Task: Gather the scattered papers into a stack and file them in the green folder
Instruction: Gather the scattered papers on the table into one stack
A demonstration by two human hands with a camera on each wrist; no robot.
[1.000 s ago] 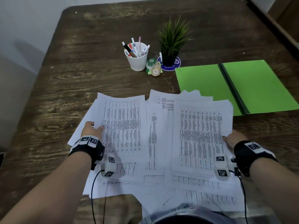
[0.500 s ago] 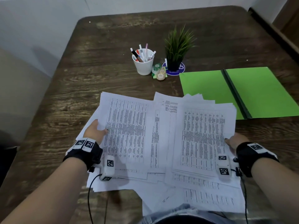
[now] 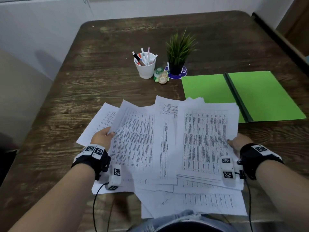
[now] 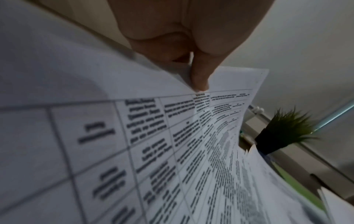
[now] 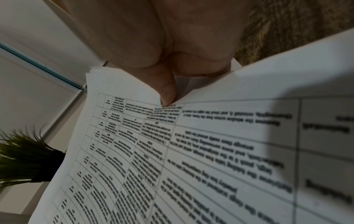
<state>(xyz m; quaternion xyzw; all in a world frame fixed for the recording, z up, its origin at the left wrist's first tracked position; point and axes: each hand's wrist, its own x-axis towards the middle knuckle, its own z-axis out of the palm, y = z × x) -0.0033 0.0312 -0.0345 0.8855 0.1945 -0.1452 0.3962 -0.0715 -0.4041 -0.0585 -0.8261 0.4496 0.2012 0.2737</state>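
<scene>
I am pinching the papers (image 3: 167, 144) at their left edge with my left hand (image 3: 102, 139), gripping their right edge with my right hand (image 3: 239, 143), just near the green folder (image 3: 260, 96).

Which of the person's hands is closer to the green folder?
Right. The right hand grips the papers just below the green folder; the left hand holds their far left edge.

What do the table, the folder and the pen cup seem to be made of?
Table: wood or wood-look laminate, dark brown, matt, with streaky grain.
Folder: probably thin card, bright green, flat and matt, lying open, dark spine strip.
Pen cup: smooth white, faint sheen; ceramic or plastic, cannot tell which.
</scene>
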